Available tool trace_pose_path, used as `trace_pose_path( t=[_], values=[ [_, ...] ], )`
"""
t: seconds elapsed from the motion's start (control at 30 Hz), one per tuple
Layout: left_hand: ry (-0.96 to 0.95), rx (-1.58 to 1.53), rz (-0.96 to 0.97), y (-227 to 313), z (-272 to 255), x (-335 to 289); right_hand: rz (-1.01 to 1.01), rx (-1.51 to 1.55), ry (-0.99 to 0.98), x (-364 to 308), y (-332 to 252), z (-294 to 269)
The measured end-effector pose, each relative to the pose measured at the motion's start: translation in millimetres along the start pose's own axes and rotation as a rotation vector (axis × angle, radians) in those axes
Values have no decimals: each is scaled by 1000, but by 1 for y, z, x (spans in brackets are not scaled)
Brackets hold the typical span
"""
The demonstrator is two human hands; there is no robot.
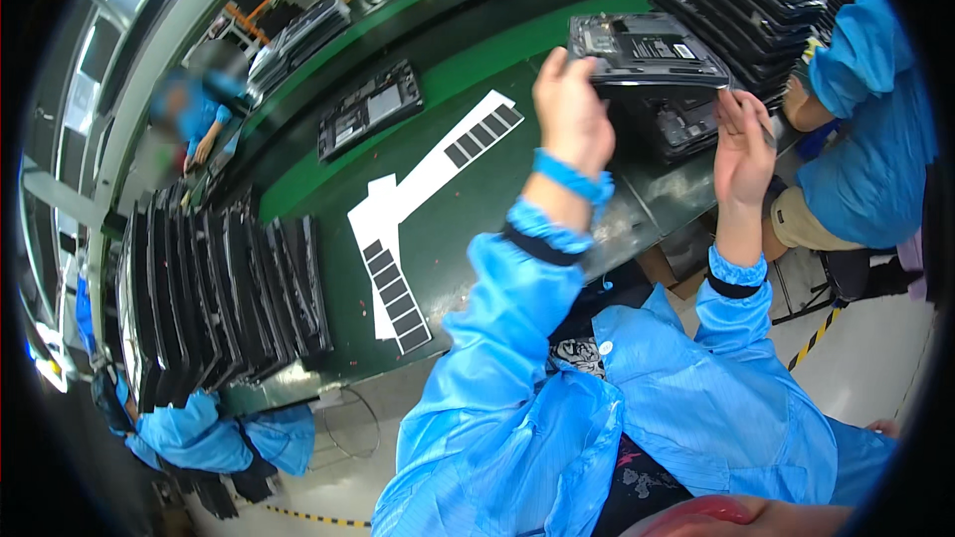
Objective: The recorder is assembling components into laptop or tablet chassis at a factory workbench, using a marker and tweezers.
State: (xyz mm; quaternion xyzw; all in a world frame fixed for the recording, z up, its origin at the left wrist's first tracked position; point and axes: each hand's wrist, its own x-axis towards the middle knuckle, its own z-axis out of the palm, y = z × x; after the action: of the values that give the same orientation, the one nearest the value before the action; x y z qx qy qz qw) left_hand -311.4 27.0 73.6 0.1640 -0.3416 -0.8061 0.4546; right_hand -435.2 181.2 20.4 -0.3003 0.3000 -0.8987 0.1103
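Observation:
Both hands hold an opened laptop base (652,48), a thin black slab with a battery with a white label and bare circuit parts on its upper face. My left hand (577,119) grips its left end, thumb and fingers at the edge. At its near right corner, my right hand (744,154) pinches the edge with its fingertips. The slab hangs tilted above another laptop base (686,124), which it partly hides. Left of my hands lie white sheets (418,184) bearing rows of black rectangular stickers (484,136), one sheet overlapping another.
Tall stacks of laptop bases stand at the far right (736,0) and near left (224,298). A single laptop base (370,109) lies on the green bench (477,268). A person in blue (865,129) sits close on the right; another (204,119) works across at the left.

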Motion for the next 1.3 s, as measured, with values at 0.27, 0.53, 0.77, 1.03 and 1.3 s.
trace_pose_path(
  t=[0.27, 0.53, 0.77, 1.03, 1.3],
  values=[
    [-126, 289, 35, 171, -145, -119, 312, -293, -158, -36, 34, 68],
    [118, 564, -206, 161, -242, -111, 625, -563, -439, -93, 53, 66],
    [126, 1913, 524, 133, -208, -103, 107, -1362, -744, -78, 27, 84],
    [-263, 1898, 245, 124, -215, -17, 672, -663, -729, 1, 172, 190],
    [-267, 2062, -13, 104, -187, -14, 579, -853, -679, -6, 209, 171]
  ],
)
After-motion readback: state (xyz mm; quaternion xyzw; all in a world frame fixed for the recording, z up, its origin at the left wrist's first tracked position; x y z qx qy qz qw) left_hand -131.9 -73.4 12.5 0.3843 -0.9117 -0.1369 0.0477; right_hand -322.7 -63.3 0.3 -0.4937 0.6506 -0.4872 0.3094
